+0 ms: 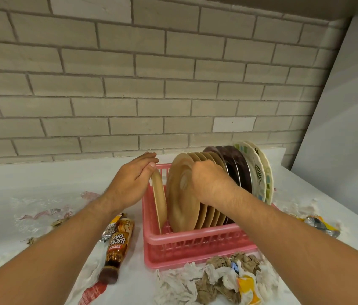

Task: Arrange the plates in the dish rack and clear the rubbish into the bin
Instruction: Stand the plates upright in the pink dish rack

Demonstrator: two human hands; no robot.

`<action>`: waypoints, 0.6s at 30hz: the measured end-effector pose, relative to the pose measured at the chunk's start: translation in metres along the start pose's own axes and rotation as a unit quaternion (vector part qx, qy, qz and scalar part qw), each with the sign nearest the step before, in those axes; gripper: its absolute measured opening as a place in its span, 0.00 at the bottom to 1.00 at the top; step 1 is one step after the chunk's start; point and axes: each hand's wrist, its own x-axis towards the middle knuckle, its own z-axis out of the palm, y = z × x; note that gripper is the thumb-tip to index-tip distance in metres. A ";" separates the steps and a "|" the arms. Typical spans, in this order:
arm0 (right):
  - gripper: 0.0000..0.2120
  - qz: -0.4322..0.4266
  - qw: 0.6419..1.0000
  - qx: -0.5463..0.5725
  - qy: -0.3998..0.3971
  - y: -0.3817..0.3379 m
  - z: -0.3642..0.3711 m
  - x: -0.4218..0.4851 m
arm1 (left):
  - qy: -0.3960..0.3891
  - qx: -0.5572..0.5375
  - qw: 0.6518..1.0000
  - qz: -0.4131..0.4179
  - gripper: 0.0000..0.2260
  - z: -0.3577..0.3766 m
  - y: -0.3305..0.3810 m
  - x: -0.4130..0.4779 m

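Head view: left hand [129, 183] pinches rim of upright tan plate [160, 201] in pink rack [195, 238]; right hand [208, 181] grips neighbouring plate stack [181, 201].

Bright, even indoor light falls from above, leaving only soft, faint shadows. The white table [41, 179] is nearly washed out by glare, and a pale sheen sits on the round tan plate [183, 183]. Wide-angle distortion bows the grey brick wall [129, 84] toward the edges; the upper right corner darkens.

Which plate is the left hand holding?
Find the pink plastic dish rack on the white counter. At its left end, the left hand grips a round tan plate by its top edge. It stands alone, apart from the other tan plates.
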 end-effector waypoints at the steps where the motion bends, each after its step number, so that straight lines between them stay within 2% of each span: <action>1: 0.09 0.000 1.000 -0.008 -0.002 0.001 0.000 -0.002 | 0.002 -0.012 1.000 -0.009 0.14 0.000 0.001 0.000; 4: 0.10 -0.006 0.999 -0.036 -0.016 0.000 -0.006 -0.007 | -0.002 -0.036 0.999 -0.028 0.15 -0.003 0.003 0.002; 7: 0.14 0.007 0.998 -0.033 -0.047 -0.001 -0.016 -0.007 | -0.026 -0.015 0.999 -0.015 0.17 -0.006 0.004 0.004; 10: 0.14 -0.028 0.999 -0.034 0.013 0.000 -0.019 -0.010 | -0.035 0.039 0.999 0.003 0.15 -0.007 0.002 0.004; 12: 0.14 -0.075 0.993 0.024 0.086 0.000 -0.010 -0.015 | -0.032 0.064 0.997 0.017 0.14 -0.007 0.000 0.004; 13: 0.14 -0.086 0.989 0.073 0.099 -0.002 -0.003 -0.018 | -0.032 0.075 0.996 0.027 0.13 -0.008 -0.001 0.004; 15: 0.18 -0.097 0.980 0.147 0.092 -0.010 0.011 -0.022 | -0.038 0.096 0.994 0.047 0.13 -0.008 -0.003 0.003; 18: 0.20 -0.160 0.968 0.169 0.092 -0.026 0.031 -0.028 | -0.045 0.100 0.992 0.055 0.14 -0.010 -0.006 0.002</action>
